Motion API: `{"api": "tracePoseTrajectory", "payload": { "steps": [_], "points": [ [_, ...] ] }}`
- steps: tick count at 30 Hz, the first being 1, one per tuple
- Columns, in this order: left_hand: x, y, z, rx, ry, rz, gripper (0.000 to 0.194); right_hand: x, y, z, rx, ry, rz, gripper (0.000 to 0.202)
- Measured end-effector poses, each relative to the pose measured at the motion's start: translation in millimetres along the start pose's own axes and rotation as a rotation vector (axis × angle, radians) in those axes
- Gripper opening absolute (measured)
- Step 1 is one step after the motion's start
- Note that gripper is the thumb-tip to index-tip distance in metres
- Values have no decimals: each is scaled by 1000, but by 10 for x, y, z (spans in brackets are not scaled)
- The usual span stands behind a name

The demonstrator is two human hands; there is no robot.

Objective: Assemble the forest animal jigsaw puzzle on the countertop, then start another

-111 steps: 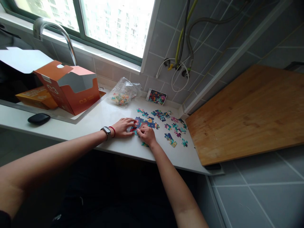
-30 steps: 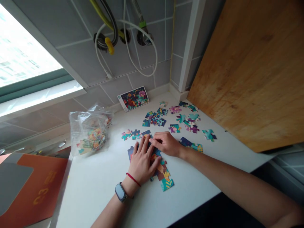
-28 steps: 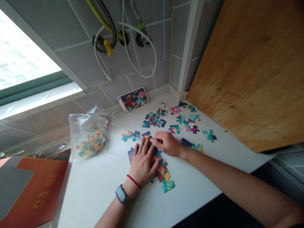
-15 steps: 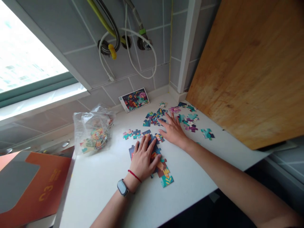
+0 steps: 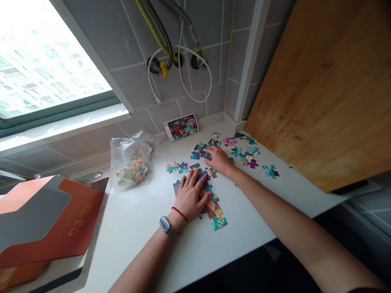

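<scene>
The person's left hand [image 5: 188,197] lies palm down near the middle of the frame, its fingers spread wide over the joined puzzle section [image 5: 218,219], whose lower right end, teal with yellow leaves, shows beyond the thumb. A watch [image 5: 165,224] and a red bracelet [image 5: 179,213] circle that wrist.

The right hand [image 5: 218,160], just above and to the right, reaches to the cluster of dark blue pieces [image 5: 199,147], with its fingers bent and close together; whether they grip a piece cannot be told.

Two loose pieces [image 5: 183,167] lie side by side just above and to the left of the left hand. To the right of the dark blue cluster are pink pieces [image 5: 229,141], a group of teal and purple pieces [image 5: 249,154] and, farther right, a separate teal piece [image 5: 270,171]. All lie on the white counter [image 5: 137,244].

A picture card [image 5: 182,127] leans against the wall above the pieces. A clear plastic bag [image 5: 134,162] with more pieces inside sits left of center, and an orange box [image 5: 91,215] fills the lower left. A large wooden board [image 5: 330,101] takes up the upper right, and a white cable [image 5: 210,77] loops at top center.
</scene>
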State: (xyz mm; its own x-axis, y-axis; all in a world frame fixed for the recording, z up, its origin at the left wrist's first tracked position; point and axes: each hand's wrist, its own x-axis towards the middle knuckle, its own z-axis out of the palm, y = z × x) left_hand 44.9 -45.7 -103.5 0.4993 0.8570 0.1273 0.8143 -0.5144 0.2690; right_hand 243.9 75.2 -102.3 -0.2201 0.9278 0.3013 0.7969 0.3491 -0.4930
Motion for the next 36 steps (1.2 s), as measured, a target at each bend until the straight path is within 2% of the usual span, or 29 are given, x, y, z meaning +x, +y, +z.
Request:
{"api": "tracePoseTrajectory", "payload": {
  "steps": [5, 11, 17, 23, 28, 36],
  "points": [
    [-2, 12, -2, -6, -2, -23, 62, -73, 123, -49, 22, -22, 14, 52],
    [-13, 8, 15, -31, 38, -15, 62, -57, 164, -26, 13, 80, 99, 45],
    [-18, -21, 52, -113, 113, -6, 43, -21, 111, -31, -35, 16, 114, 45],
    [-13, -62, 84, -240, 219, 5, 32, -9, 126, -43, -13, 80, 59, 39],
    [-2, -92, 113, -313, 285, 16, 28, -27, 158, -48, 110, 77, 18, 48],
    [12, -89, 114, -370, 326, 39, 29, -72, 100, -64, 315, 70, -57, 26]
  ]
}}
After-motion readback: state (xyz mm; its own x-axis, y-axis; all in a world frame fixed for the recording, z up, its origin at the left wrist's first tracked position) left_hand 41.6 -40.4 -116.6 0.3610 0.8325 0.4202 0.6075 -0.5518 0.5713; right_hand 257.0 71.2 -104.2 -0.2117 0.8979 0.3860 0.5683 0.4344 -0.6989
